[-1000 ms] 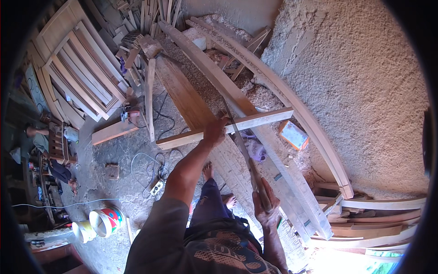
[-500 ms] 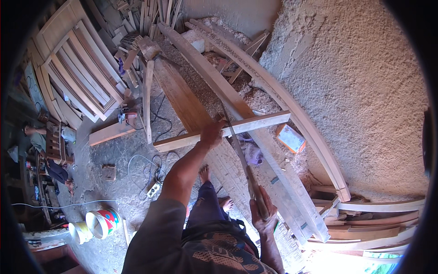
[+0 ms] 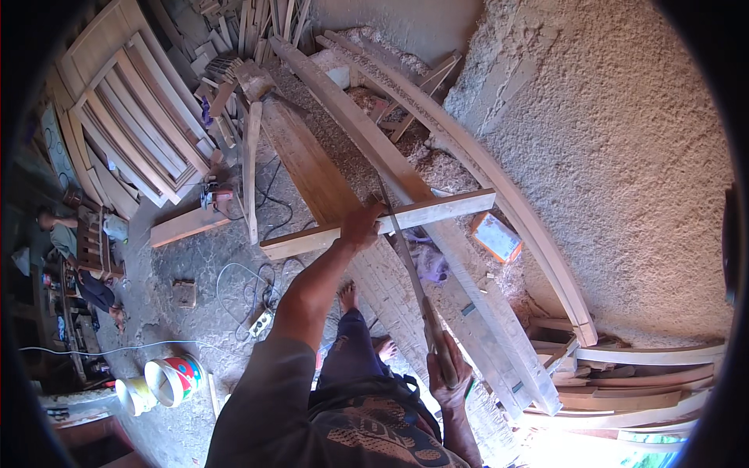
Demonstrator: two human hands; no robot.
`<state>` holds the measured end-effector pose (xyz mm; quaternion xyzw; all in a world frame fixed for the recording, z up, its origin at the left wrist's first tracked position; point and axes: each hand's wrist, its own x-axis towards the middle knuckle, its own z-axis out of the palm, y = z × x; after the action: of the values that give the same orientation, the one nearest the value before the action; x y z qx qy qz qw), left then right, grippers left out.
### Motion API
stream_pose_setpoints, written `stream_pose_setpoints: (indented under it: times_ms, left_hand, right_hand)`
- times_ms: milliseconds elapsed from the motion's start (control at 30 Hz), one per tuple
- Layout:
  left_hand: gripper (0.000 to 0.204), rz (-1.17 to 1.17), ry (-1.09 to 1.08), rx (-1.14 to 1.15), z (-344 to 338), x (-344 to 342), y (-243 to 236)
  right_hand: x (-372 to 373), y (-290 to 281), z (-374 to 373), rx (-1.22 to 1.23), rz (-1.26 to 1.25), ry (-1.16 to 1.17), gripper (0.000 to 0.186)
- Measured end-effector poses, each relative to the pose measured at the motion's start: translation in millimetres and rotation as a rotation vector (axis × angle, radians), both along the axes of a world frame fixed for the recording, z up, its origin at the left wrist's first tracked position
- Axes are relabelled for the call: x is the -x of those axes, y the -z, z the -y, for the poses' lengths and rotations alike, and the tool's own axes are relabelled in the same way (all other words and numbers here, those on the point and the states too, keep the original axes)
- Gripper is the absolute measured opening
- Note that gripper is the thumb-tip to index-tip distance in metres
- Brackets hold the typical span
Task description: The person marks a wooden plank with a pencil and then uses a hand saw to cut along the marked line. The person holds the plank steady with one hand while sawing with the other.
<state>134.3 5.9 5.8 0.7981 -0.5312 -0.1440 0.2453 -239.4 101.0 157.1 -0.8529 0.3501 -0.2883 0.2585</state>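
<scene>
A handsaw (image 3: 412, 265) runs away from me, its blade crossing a pale wooden batten (image 3: 449, 209) at about the middle. My right hand (image 3: 451, 374) is closed round the saw's handle at the near end. Just left of the blade, my left hand (image 3: 361, 226) grips the batten from above, with part of the fingers hidden. The batten lies crosswise over a long beam (image 3: 367, 148) on the right and a wide brown plank (image 3: 308, 160) on the left. How deep the blade sits in the wood I cannot tell.
A purple cloth (image 3: 429, 261) and an orange-edged box (image 3: 497, 237) lie by the beam. Cables and a power strip (image 3: 261, 323) are on the floor at left, near two buckets (image 3: 173, 381). Another person (image 3: 90, 285) sits far left. Stacked boards (image 3: 640, 398) fill the lower right.
My right hand has drawn the saw slightly back toward me. My left hand keeps its grip on the batten.
</scene>
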Motion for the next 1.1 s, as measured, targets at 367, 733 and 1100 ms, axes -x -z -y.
stream_pose_setpoints:
  times_ms: [367,733,1100]
  left_hand:
    - [0.030,-0.106,0.025,0.034,4,-15,2]
    - [0.031,-0.037,0.061,0.036,6,-15,0]
    - [0.035,0.196,-0.239,-0.152,34,-13,31]
  right_hand:
    - [5,-14,-3,-0.114,-0.010,0.025,0.048]
    - [-67,24,44,-0.093,0.117,-0.015,0.044]
    - [-79,24,46,-0.082,0.084,-0.021,0.052]
